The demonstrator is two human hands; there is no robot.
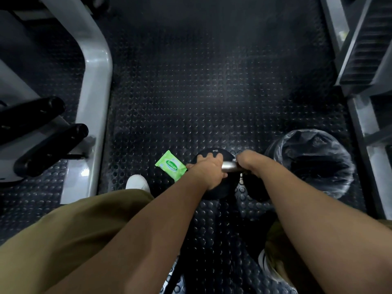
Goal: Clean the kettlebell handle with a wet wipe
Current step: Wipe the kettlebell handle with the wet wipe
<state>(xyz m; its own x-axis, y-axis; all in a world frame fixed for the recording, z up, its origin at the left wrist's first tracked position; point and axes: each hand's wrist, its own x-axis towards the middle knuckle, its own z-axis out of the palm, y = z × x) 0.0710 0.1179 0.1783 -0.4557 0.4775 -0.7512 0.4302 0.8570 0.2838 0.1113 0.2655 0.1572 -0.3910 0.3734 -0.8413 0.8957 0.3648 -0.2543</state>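
A black kettlebell [214, 193] stands on the studded floor between my feet. Its silver handle [230, 166] shows as a short bare stretch between my two hands. My left hand [206, 169] is wrapped over the handle's left end, fingers curled on the far side. My right hand [247, 162] is closed around the right end. A small white sliver, apparently the wet wipe [234, 160], peeks out at its edge; the rest is hidden under the hand. A green pack of wet wipes [170, 168] lies flat on the floor just left of my left hand.
A round bin lined with a black bag [314, 162] stands right of the kettlebell. A grey machine frame [95, 85] with black padded rollers [51, 149] fills the left side. More grey equipment [364, 60] lines the right. My white shoe [136, 183] is near the pack.
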